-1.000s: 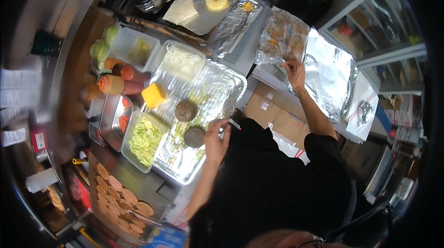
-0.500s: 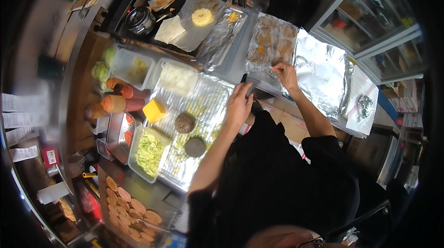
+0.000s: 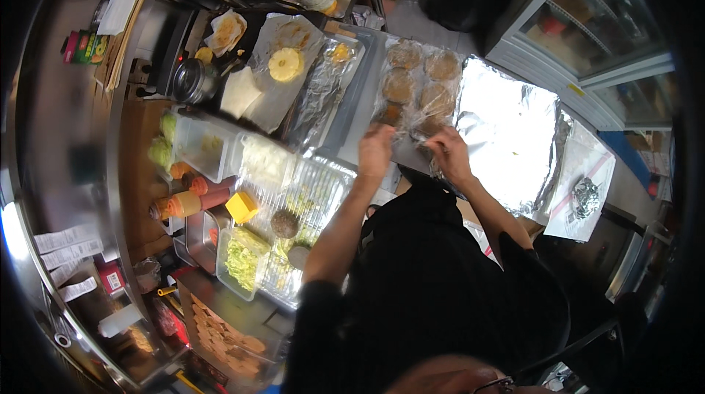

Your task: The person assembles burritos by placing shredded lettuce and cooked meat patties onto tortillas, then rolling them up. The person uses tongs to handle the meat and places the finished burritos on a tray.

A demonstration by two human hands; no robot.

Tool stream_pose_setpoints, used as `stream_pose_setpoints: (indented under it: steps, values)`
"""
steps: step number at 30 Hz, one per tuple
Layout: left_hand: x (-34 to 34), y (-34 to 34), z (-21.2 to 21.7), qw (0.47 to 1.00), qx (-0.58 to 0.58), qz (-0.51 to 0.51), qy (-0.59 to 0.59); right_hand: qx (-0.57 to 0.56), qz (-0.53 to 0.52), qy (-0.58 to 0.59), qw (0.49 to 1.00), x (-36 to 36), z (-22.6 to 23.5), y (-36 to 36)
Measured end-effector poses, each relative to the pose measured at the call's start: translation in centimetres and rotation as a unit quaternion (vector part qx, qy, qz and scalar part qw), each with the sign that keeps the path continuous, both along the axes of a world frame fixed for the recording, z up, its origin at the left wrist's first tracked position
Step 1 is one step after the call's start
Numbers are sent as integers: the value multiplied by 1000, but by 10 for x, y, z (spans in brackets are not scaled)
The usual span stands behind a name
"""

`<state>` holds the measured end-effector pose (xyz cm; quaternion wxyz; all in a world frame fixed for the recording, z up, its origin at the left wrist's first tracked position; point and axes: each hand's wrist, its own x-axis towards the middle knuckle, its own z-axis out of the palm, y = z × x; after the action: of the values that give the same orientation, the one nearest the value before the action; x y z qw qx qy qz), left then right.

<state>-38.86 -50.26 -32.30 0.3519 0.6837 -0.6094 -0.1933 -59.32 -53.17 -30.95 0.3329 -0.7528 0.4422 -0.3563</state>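
Several round brown patties [image 3: 438, 99] lie in two rows on the counter's far side, covered by clear plastic film [image 3: 418, 80]. At the film's near edge, my left hand [image 3: 376, 149] is closed on the plastic, beside the nearest left patty. My right hand [image 3: 450, 157] pinches the same edge a little to the right, fingertips by the nearest right patty. Between the two hands the film is bunched and shiny. The fingertips themselves are partly blurred. Right beside the patties spreads a large sheet of aluminium foil [image 3: 507, 133].
Left of me is a foil-lined tray [image 3: 323, 199] with a yellow cheese block [image 3: 241, 207] and two dark round pieces. Tubs of shredded lettuce [image 3: 242, 262] and sliced onion [image 3: 266, 159] adjoin it. A griddle with a pineapple ring [image 3: 286, 65] stands beyond; a glass-door fridge [image 3: 587, 27] is far right.
My left hand has moved from beside a dark handle forward to the film's edge. My right hand has shifted slightly nearer along that edge. The head view has turned a little.
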Motion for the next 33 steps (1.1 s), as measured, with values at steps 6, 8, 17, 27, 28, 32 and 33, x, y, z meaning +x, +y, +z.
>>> stream_pose_setpoints:
  steps: [6, 8, 17, 27, 28, 32, 33]
  values:
    - [-4, -17, 23, 990, 10, 108, 89, 284, -33, 32, 958, -47, 1, -19]
    - [-15, -14, 21, 992, 72, 96, 36, 251, 7, 120, 960, -30, 17, -31]
    - [-21, -14, 8, 987, 96, 120, 49, 14, -18, 177, 984, 58, -18, -52]
    - [9, -8, 9, 984, 74, 27, -157, 65, -172, 16, 983, -25, -54, -74]
    - [9, -8, 12, 988, 78, 51, -127, 42, -160, 77, 983, -27, -40, -76]
    - [-2, -12, 26, 991, 93, 95, -9, -171, 38, 166, 970, -2, -13, -69]
    - [-6, -12, 27, 990, 96, 97, 19, -163, 108, 171, 966, 11, -1, -63]
